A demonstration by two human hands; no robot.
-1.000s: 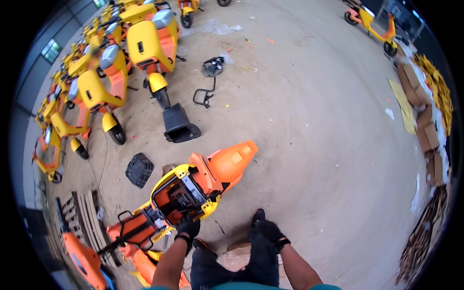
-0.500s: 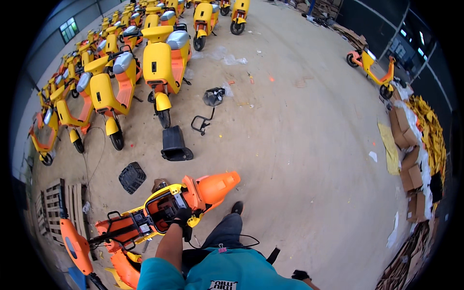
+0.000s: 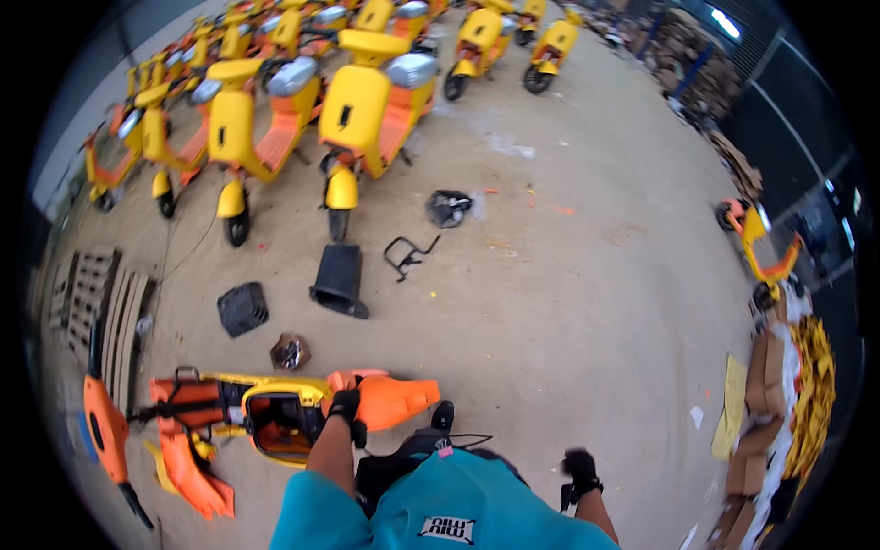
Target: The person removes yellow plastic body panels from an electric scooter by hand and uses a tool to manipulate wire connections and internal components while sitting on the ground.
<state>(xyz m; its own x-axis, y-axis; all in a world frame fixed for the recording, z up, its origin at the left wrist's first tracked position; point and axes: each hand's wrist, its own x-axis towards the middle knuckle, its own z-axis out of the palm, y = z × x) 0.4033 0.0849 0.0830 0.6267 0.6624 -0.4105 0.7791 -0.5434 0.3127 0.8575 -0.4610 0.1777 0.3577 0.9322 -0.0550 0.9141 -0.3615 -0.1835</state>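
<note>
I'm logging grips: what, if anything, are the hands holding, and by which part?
Left hand: at the scooter's orange tail; gripping or merely touching, I can't tell. Right hand: can't tell either.

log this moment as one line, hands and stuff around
left hand: at orange scooter tail | right hand: out to the side | ahead: black tub, yellow scooters

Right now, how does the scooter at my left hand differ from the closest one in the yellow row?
The near scooter shows an open bay; the row scooter carries a silvery cover over its seat area. The near scooter stretches sideways across your view, handlebar to the left, while the row scooter points its front wheel toward you. Both combine yellow and orange.
</note>
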